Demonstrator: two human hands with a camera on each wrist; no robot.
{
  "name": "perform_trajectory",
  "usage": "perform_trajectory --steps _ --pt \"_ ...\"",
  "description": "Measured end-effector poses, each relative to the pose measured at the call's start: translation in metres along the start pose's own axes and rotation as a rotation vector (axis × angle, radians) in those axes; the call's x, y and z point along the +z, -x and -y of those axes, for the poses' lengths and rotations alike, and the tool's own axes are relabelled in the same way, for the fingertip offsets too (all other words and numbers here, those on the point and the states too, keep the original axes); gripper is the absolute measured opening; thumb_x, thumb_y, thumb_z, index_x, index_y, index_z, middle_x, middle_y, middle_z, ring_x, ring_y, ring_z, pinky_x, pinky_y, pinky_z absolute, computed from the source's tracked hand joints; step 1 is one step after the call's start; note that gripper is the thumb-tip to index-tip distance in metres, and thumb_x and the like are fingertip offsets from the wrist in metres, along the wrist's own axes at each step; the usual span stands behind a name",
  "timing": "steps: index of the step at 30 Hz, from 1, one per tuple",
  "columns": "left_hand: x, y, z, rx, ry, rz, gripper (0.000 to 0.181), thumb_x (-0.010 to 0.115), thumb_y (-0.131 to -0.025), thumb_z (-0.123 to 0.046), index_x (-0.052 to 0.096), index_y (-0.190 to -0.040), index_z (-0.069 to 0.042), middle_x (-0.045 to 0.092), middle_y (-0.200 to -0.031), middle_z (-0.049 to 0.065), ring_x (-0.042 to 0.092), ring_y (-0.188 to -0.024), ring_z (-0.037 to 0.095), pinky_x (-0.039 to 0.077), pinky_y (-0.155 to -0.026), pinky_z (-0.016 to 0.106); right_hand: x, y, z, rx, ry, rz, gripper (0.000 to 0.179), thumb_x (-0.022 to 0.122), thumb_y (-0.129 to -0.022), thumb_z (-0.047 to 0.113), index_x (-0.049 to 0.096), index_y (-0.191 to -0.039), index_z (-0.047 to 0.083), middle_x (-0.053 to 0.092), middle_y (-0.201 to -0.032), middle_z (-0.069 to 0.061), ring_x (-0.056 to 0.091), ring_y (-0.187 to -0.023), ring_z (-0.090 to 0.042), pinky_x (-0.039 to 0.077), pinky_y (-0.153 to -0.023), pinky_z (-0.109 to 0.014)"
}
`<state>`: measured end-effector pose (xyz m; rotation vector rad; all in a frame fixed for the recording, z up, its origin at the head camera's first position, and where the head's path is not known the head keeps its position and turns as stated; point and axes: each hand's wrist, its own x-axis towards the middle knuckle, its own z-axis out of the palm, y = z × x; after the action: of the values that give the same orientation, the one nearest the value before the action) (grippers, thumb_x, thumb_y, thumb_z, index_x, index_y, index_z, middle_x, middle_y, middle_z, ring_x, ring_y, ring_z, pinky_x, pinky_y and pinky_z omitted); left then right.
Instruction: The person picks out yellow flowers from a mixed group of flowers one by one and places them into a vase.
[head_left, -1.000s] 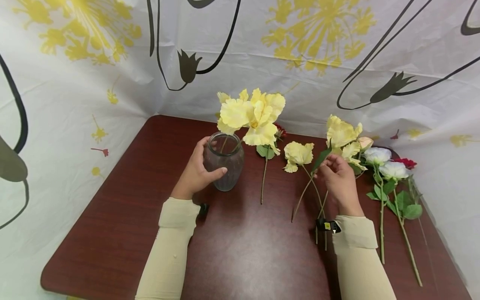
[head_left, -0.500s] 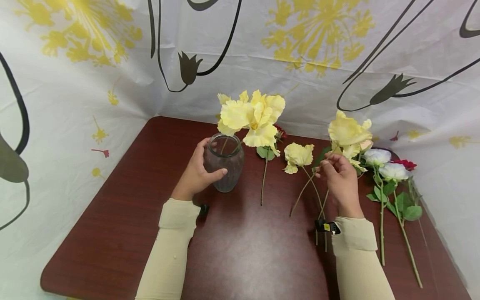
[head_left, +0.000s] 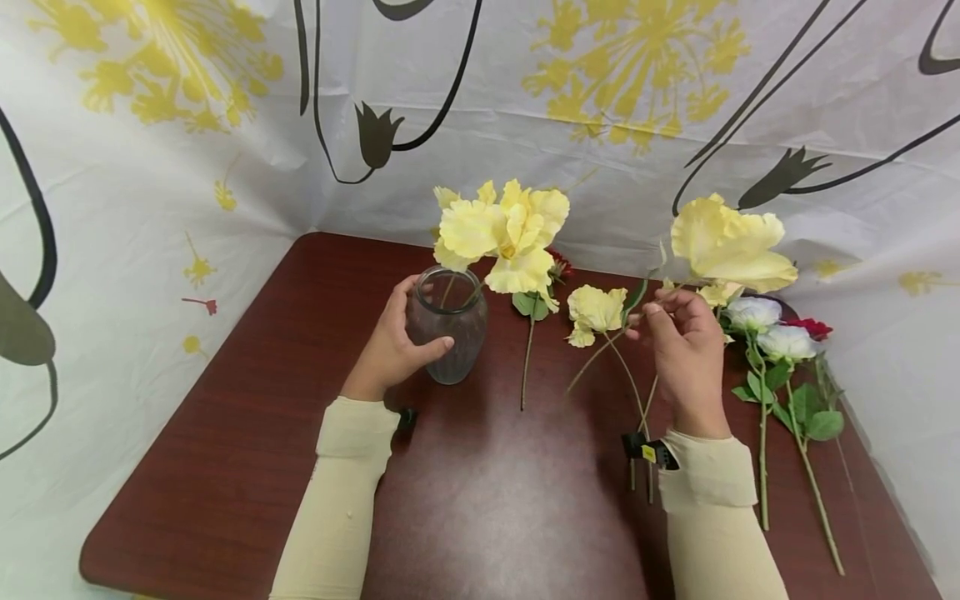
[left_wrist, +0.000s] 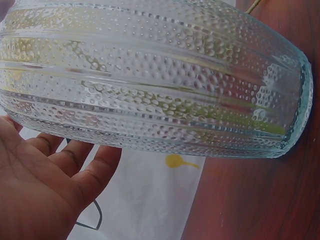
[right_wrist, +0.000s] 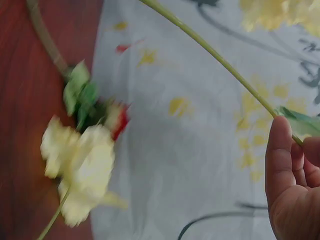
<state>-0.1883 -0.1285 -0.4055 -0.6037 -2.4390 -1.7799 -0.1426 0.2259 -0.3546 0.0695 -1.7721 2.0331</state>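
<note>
In the head view my left hand (head_left: 405, 342) holds a clear glass vase (head_left: 452, 346) from its left side, thumb across the front. The vase stands upright, and yellow irises (head_left: 506, 229) rise from its mouth. The left wrist view shows the dimpled glass of the vase (left_wrist: 160, 85) with fingers (left_wrist: 97, 172) behind it. My right hand (head_left: 686, 354) pinches the stem of another yellow iris (head_left: 731, 246), raised with its bloom tilted to the right. The right wrist view shows this green stem (right_wrist: 215, 57) between thumb and fingertips, beside a leaf.
A yellow flower (head_left: 597, 308) lies between vase and right hand, its stem crossing others. Behind it to the left is a red flower (head_left: 561, 263). White roses (head_left: 789, 342) and another red flower (head_left: 812, 327) lie at the right. A patterned sheet (head_left: 487, 125) hangs behind the table (head_left: 225, 433).
The iris in my right hand has risen and tipped to the right, and its stem end has swung up to the left. My left hand and the vase stay put.
</note>
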Motion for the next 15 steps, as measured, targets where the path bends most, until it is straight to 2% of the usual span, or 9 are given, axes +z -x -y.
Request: perform_trajectory --steps 6,9,12,15 --pt "-0.004 0.008 -0.033 0.001 0.009 0.010 0.088 0.076 -0.079 -0.012 0.024 -0.150 -0.003 0.039 -0.142 0.024 0.042 -0.127 0.032 0.037 -0.103 0.057 0.026 0.005 0.020 -0.138 -0.200 0.045 0.014 0.057 -0.096 -0.006 0.055 -0.110 -0.009 0.062 -0.093 -0.018 0.066 -0.083 -0.026 0.057 -0.069 -0.030" --pt "-0.004 0.009 -0.033 -0.002 0.017 0.013 0.089 0.076 -0.080 -0.012 0.024 -0.151 -0.004 0.038 -0.143 0.023 0.042 -0.127 0.033 0.037 -0.103 0.057 0.037 0.004 0.030 -0.193 -0.271 0.054 0.014 0.057 -0.096 -0.006 0.054 -0.109 -0.010 0.061 -0.094 -0.021 0.065 -0.085 -0.030 0.057 -0.071 -0.033" --pt "-0.004 0.009 -0.034 -0.012 0.013 0.015 0.089 0.077 -0.080 -0.013 0.023 -0.152 -0.005 0.038 -0.143 0.022 0.042 -0.127 0.032 0.038 -0.103 0.056 0.047 0.001 0.039 -0.237 -0.314 0.028 0.014 0.059 -0.095 -0.005 0.054 -0.108 -0.007 0.060 -0.094 -0.025 0.064 -0.085 -0.033 0.057 -0.072 -0.035" --pt "-0.004 0.008 -0.033 -0.013 0.011 0.019 0.089 0.077 -0.081 -0.014 0.023 -0.152 -0.006 0.038 -0.143 0.022 0.042 -0.127 0.032 0.038 -0.103 0.056 0.057 -0.002 0.047 -0.272 -0.404 -0.006 0.016 0.061 -0.094 -0.005 0.053 -0.107 -0.009 0.059 -0.094 -0.027 0.064 -0.084 -0.036 0.057 -0.071 -0.037"
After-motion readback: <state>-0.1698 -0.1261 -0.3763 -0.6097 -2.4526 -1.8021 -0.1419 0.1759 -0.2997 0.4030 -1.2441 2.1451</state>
